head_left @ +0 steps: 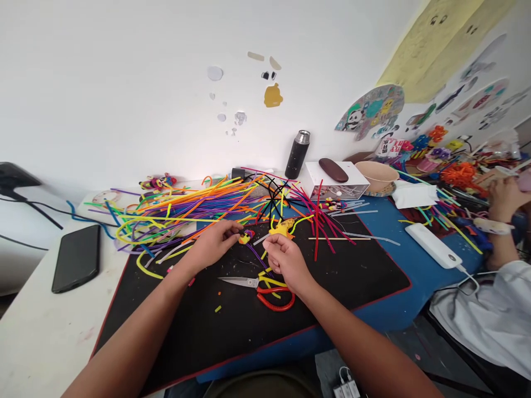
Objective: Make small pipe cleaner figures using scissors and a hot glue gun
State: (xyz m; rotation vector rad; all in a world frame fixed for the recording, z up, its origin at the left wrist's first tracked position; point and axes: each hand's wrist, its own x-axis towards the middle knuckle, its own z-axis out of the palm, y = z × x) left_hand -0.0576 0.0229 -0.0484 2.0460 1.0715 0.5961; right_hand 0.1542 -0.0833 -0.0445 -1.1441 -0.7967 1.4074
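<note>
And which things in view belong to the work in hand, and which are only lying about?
Seemingly in use:
small colourful figure at the left hand
pipe cleaners
red-handled scissors

Apparently just lying about:
black phone
black flask
brown case

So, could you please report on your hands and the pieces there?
Left hand: holding small multicoloured piece at fingertips. Right hand: pinched, contents unclear, beside yellow piece. Red-handled scissors close by on black mat.
</note>
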